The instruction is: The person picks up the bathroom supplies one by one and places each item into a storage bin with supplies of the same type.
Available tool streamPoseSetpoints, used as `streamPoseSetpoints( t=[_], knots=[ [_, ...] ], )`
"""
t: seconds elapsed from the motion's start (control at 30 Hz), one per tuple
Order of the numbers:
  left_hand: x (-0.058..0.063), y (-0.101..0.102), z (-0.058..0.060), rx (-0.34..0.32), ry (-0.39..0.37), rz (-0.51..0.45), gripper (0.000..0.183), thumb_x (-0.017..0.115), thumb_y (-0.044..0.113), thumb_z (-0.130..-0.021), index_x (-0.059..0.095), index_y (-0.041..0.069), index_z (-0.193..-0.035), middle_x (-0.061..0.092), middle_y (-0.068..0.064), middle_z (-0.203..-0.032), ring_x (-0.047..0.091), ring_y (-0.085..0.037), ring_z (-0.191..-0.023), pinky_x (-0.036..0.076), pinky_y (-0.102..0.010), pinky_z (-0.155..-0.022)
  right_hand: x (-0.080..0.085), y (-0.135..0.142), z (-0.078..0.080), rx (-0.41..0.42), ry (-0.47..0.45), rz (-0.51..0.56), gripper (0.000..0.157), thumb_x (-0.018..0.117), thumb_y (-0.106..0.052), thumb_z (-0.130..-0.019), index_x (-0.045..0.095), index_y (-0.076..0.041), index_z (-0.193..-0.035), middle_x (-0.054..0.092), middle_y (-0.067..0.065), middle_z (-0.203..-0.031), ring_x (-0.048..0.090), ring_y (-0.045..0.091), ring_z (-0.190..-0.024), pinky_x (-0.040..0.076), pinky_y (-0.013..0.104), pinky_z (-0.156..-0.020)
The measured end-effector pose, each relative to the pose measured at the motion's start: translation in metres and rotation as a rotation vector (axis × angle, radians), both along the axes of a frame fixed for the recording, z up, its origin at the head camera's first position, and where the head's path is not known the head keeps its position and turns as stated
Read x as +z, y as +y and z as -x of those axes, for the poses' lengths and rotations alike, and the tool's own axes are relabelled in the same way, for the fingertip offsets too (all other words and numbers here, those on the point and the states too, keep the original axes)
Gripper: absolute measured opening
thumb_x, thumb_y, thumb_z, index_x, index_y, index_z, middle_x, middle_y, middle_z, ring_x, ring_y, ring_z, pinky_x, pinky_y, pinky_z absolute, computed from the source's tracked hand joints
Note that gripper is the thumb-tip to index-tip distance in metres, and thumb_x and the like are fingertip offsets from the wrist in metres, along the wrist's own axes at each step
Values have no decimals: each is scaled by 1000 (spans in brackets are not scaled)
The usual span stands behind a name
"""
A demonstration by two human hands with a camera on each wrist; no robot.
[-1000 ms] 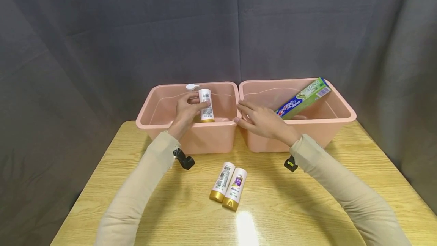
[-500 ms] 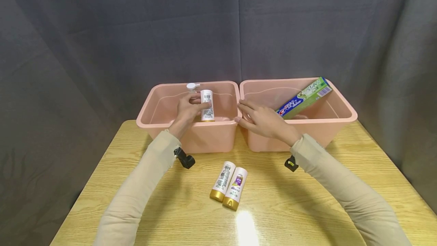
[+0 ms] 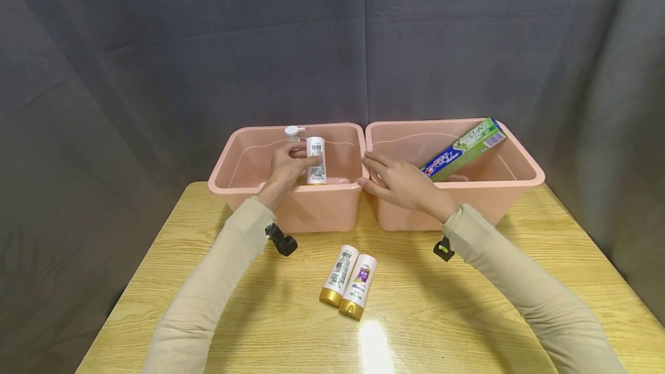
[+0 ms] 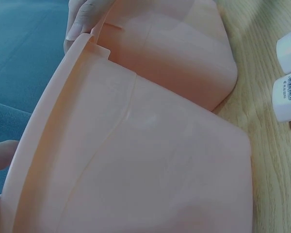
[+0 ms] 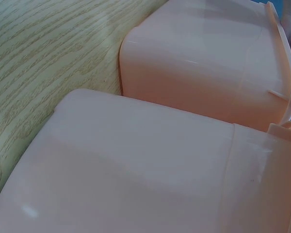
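Note:
My left hand (image 3: 287,165) reaches over the front rim of the left pink bin (image 3: 312,209) and holds a white tube (image 3: 316,160) with a printed label. The tube stands upright, its gold cap mostly hidden behind the rim. My right hand (image 3: 405,184) rests on the inner rims where the left bin meets the right pink bin (image 3: 467,196), fingers extended. In the left wrist view, the right hand's thumb (image 4: 89,14) lies at the rim. Two more white tubes with gold caps, one label-side up (image 3: 340,276) and one with a purple print (image 3: 358,287), lie side by side on the table.
A white pump head (image 3: 293,131) shows near the left bin's back wall. A green and blue toothpaste box (image 3: 462,150) leans diagonally in the right bin. The wooden table (image 3: 291,328) extends in front; a dark grey curtain (image 3: 234,45) hangs behind.
The tube in my left hand has sunk slightly, with less of its gold cap showing above the rim. The right hand stays in place on the rims.

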State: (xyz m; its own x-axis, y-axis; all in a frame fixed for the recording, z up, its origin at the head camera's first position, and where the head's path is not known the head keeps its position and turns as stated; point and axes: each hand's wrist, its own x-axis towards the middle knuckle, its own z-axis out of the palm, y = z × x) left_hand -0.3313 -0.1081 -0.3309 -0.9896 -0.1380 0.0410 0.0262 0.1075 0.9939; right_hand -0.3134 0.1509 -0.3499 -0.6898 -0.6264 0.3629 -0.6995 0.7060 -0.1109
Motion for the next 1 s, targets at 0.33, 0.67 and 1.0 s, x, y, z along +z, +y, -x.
streamPoseSetpoints(
  t=[0.33,0.67,1.0],
  knots=[
    [1,1,-2,-7,7,-157,45,67,-18,-82,59,-8,-125,62,-17,-103,65,-14,-64,60,-31,-65,0,0,-1,6,2,9,63,45,-49,-103,49,-1,-144,45,17,-149,53,38,-126,43,50,-104],
    [0,1,-2,-20,28,-178,42,64,-21,-81,59,-9,-122,60,-11,-94,66,-31,-81,60,-29,-61,1,-1,1,11,8,14,63,46,-48,-103,49,-1,-144,46,17,-148,52,37,-127,43,51,-104],
    [0,1,-2,-29,27,-174,40,63,-19,-83,59,-10,-121,61,-18,-102,64,-14,-64,60,-33,-66,0,0,1,22,14,20,62,47,-47,-103,50,0,-143,46,18,-147,52,37,-127,43,50,-105]
  ],
)
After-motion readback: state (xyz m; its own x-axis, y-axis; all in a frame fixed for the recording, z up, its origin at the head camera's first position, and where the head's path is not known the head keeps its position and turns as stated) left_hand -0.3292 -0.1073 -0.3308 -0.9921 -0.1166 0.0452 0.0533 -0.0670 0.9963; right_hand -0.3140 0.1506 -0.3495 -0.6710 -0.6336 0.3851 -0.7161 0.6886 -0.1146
